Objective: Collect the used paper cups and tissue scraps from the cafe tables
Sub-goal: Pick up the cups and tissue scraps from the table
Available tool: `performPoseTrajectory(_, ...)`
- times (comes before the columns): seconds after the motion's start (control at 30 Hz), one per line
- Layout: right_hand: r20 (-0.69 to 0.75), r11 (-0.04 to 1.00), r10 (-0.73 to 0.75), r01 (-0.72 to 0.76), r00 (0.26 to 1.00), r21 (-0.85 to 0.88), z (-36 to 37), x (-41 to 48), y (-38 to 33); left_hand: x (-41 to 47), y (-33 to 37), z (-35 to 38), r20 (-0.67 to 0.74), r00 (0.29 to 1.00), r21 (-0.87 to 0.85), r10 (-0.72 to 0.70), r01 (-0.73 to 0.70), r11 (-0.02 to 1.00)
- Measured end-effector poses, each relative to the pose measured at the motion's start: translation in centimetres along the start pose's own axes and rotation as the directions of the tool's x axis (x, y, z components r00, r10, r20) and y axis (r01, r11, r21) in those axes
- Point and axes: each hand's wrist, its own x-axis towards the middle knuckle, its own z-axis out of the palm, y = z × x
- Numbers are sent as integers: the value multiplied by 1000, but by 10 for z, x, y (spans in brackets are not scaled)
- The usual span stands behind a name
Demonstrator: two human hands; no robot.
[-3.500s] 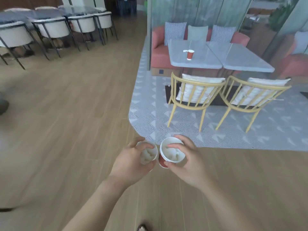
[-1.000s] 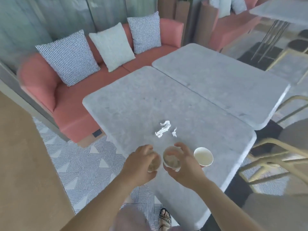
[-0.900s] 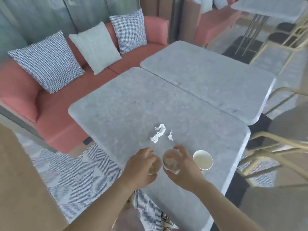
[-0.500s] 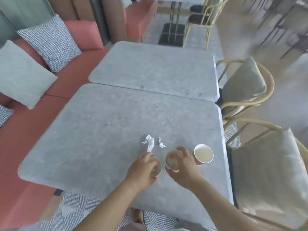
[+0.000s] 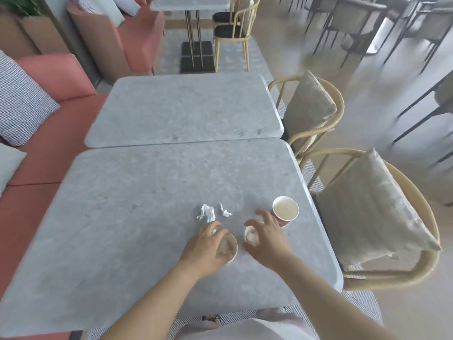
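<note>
We are standing at the near grey stone-look table (image 5: 122, 217), which is butting against a second grey table (image 5: 183, 106) of the same kind. Two yellow bentwood chairs with beige cushions are flanking the right-hand edge: the nearer chair (image 5: 367, 217) and the farther chair (image 5: 308, 109). A coral upholstered sofa (image 5: 49, 148) carrying a checked cushion (image 5: 19, 101) is running along the left-hand side.

Two crumpled white tissue scraps are lying on the near table. The larger scrap (image 5: 207, 213) is sitting just beyond our left fingertips, and the smaller scrap (image 5: 225, 212) is lying beside it to the right, apart from it.

Our left hand (image 5: 206, 249) is gripping the left paper cup (image 5: 228, 246) from the side, with the fingers curling round its wall. This cup is holding wadded tissue (blurred, so no detail is readable). Our right hand (image 5: 269, 239) is arching over the right paper cup (image 5: 252, 238). The thumb and forefinger are curling round its rim and the remaining fingers are fanning outward. The hand is hiding most of this cup, and white tissue is showing inside. Whether either cup is resting on the table cannot be told.

A third paper cup (image 5: 285, 208), red outside and white inside, is standing upright near the right edge, just beyond the right fingers, showing a bare interior.
</note>
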Motion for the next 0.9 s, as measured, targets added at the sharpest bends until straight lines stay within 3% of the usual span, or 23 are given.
performPoseTrajectory(0.37,-36,996,2,-5,999,-87,-4,20,-2,13,-36,-25,-186,972,-87,-147,132,987)
performPoseTrajectory(0.63,46,995,-24,28,999,-96,-10,55,-9,42,-55,-35,-72,991,-14,-113,112,994)
performPoseTrajectory(0.9,235,990,-34,66,971,-128,1,97,-11,66,-74,-25,117,987,160,-110,90,983)
